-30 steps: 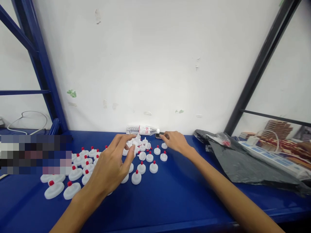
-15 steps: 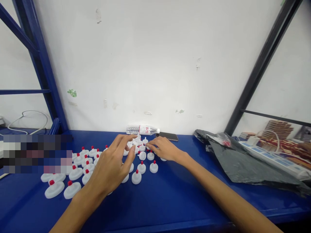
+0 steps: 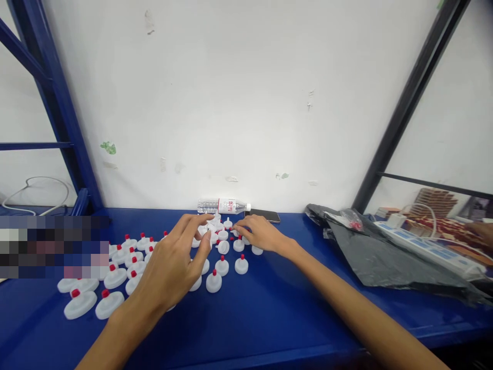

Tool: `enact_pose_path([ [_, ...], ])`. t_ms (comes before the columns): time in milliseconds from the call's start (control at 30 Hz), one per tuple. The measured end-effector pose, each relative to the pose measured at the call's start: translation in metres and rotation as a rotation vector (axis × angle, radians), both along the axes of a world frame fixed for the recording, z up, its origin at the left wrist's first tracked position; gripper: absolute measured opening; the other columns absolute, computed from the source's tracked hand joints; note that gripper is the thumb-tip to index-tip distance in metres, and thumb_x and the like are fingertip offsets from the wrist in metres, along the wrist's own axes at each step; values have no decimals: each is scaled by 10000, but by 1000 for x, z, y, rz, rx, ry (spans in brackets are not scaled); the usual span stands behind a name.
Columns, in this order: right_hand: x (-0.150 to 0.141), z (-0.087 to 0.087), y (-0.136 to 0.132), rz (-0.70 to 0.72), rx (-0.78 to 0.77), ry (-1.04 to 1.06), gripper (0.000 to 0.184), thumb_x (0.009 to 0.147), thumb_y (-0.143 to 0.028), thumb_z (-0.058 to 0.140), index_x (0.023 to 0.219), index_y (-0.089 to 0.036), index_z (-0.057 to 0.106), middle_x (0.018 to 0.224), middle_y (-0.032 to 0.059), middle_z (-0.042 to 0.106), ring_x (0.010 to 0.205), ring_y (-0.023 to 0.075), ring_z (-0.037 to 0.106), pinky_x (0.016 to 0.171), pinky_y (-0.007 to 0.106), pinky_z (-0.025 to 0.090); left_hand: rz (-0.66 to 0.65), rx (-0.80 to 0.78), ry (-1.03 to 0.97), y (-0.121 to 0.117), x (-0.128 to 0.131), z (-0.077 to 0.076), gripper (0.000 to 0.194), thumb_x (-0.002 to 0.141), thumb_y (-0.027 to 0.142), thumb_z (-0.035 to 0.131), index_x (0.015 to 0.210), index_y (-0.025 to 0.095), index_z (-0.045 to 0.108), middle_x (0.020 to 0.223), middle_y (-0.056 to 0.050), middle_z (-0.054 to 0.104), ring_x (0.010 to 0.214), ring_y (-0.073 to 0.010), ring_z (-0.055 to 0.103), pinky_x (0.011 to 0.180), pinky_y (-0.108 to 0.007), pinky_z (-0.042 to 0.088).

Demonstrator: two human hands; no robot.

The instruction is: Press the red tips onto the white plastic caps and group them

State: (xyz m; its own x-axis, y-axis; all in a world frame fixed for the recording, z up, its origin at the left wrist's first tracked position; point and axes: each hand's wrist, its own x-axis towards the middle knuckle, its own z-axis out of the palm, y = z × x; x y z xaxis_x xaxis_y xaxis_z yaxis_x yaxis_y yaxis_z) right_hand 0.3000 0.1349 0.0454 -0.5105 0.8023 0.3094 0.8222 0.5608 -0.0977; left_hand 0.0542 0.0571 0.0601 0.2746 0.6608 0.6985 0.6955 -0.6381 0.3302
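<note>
Across the blue table (image 3: pixel 277 308), loose white caps (image 3: pixel 216 226) are heaped just in front of the lying bottle (image 3: pixel 228 206), between the left hand (image 3: pixel 173 262), its thumb and fingers held apart, and the right hand (image 3: pixel 264 234), set toward the bottle's neck end, whose grip cannot be told.

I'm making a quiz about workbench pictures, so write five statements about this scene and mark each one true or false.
1. White domed pieces lie on both sides of the left hand. True.
2. The left hand is balled into a fist. False: it is open, with the thumb apart from the forefinger.
3. A clear bottle lies on its side near the wall. True.
4. The clear bottle has a black cap. False: its cap is white.
5. A dark plastic bag lies to the right of the right hand. True.
</note>
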Motion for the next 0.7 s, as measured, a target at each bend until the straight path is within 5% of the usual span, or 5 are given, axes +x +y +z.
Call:
enact_pose_path([
  [333, 0, -9, 6, -70, 83, -33, 189, 936, -250, 669, 1113, -235, 731, 972, 68, 742, 929, 245, 675, 811, 331, 426, 19, 14, 11, 0, 1, -1, 298, 1025, 349, 454, 1297, 274, 549, 1108, -24, 640, 759, -151, 666, 577, -275, 490],
  [467, 1, 1, 0, -23, 85, 184, 215, 938, -295, 668, 1133, -213, 703, 1037, 82, 747, 976, 247, 682, 861, 359, 465, 30, 10, 17, 0, 0, -1, 290, 1025, 349, 452, 1283, 273, 558, 1121, -26, 646, 760, -153, 671, 574, -273, 489],
  [567, -1, 15, -10, 66, -46, 500, 290, 925, -357, 682, 1186, -234, 662, 1049, 70, 744, 1004, 230, 686, 851, 350, 511, 40, 11, 43, 1, 1, -2, 339, 1017, 372, 467, 1335, 288, 546, 1181, -31, 650, 788, -166, 685, 602, -284, 508],
  [700, -11, 28, -25, 257, -430, 811, 392, 911, -441, 691, 1244, -253, 606, 1033, 55, 737, 966, 211, 694, 801, 336, 537, 36, 0, 127, 4, 2, -5, 477, 988, 472, 519, 1441, 323, 494, 1333, -39, 619, 745, -168, 687, 584, -297, 521],
])
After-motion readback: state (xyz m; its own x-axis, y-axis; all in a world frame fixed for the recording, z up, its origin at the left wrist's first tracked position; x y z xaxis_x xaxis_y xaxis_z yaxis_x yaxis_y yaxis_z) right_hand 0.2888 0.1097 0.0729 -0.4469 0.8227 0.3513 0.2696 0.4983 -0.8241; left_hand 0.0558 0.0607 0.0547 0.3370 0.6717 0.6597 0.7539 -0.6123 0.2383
